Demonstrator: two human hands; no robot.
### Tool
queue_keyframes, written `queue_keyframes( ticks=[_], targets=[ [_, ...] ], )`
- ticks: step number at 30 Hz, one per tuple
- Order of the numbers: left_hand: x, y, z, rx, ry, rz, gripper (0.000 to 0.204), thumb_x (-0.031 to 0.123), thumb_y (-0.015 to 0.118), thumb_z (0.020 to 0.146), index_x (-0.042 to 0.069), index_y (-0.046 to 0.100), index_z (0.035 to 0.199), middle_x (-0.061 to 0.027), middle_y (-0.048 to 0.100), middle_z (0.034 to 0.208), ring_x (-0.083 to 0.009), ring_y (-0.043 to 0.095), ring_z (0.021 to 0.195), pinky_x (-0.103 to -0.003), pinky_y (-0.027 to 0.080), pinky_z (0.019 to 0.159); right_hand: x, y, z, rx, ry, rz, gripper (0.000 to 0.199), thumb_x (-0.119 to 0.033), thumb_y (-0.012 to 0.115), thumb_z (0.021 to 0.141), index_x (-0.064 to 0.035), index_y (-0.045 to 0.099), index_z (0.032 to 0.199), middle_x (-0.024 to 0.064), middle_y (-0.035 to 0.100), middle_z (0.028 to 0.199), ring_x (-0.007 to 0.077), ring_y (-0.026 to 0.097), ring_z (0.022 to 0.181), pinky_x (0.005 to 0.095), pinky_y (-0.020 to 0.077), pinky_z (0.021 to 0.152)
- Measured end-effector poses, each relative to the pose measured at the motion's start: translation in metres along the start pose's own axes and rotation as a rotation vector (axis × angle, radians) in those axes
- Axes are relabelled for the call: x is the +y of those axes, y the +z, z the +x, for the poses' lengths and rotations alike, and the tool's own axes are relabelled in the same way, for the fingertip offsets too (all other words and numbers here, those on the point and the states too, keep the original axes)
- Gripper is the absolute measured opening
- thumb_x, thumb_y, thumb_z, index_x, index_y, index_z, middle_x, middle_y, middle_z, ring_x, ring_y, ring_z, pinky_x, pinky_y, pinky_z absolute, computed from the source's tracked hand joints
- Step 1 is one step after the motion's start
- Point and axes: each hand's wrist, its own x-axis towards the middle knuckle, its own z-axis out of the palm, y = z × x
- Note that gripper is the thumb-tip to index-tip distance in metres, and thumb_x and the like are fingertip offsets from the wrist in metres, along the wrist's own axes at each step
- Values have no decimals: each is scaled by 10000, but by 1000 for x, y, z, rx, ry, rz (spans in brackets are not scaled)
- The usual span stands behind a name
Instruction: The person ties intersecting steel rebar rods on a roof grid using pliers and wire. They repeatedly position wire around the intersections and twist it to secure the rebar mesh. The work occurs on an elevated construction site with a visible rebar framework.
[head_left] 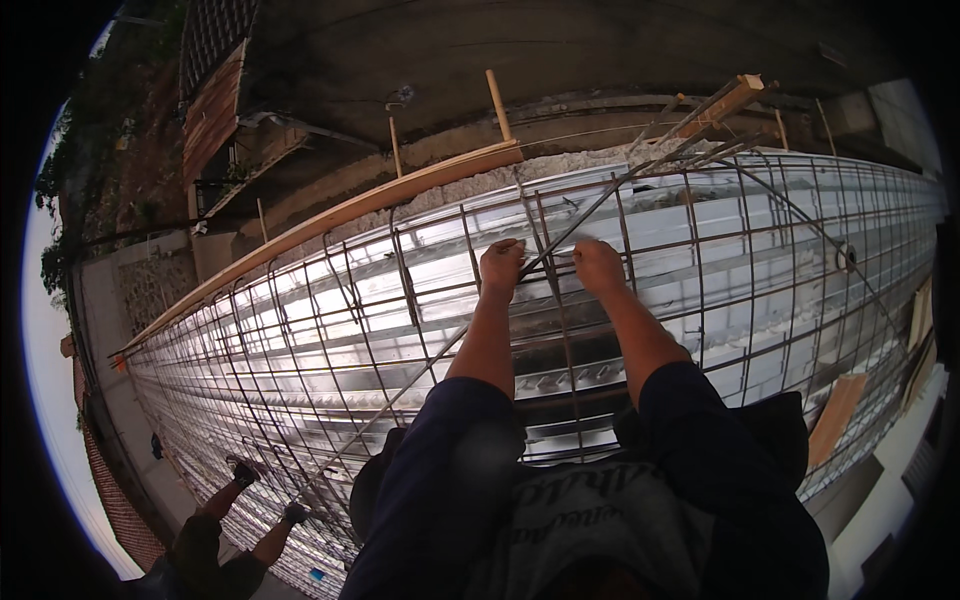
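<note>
Both hands are raised over a grid of dark steel rebar [697,250], on either side of a crossing of bars. My left hand [503,268] is closed, its fingers curled close to the crossing. My right hand [598,266] is closed too, a short way to the right, thumb and forefinger pinched together. Anything thin between the fingers is too small to make out. A long diagonal bar [450,341] slants across the grid and passes between the hands. Beneath the grid lie shiny silvery panels [440,292] with ribbed metal strips.
Wooden edge boards [400,190] and rough concrete border the far side. A timber beam [735,100] with rods juts out at the far right. A loose plank [838,418] lies near right. At lower left, another person's gloved hands [243,472] are over the mesh.
</note>
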Motion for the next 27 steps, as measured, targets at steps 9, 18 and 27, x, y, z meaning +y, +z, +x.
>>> queue_keyframes(
  ticks=[9, 18, 27],
  targets=[
    [-56, -41, 38, 141, 368, 541, 262, 216, 615, 855, -40, 659, 885, -98, 661, 770, -151, 627, 692, -309, 507, 648, -48, 18, -1, -59, -27, 109, 80, -89, 564, 769, -41, 620, 737, 175, 625, 797, 388, 594, 789, 499, 464, 714],
    [-17, -16, 8, 61, 99, -9, 182, 137, 527, 924, -35, 584, 920, -111, 641, 770, -181, 617, 667, -311, 507, 596, -34, 14, 2, -31, -40, -264, 96, -106, 564, 765, -55, 644, 777, 116, 648, 846, 304, 592, 892, 487, 419, 750],
    [22, -7, -13, 71, -21, -162, 214, 171, 508, 937, -36, 564, 941, -132, 667, 849, -185, 640, 731, -300, 515, 636, -28, 7, -2, -77, -52, -221, 112, -107, 555, 790, -56, 650, 819, 113, 626, 888, 298, 588, 918, 483, 419, 779]
  ],
)
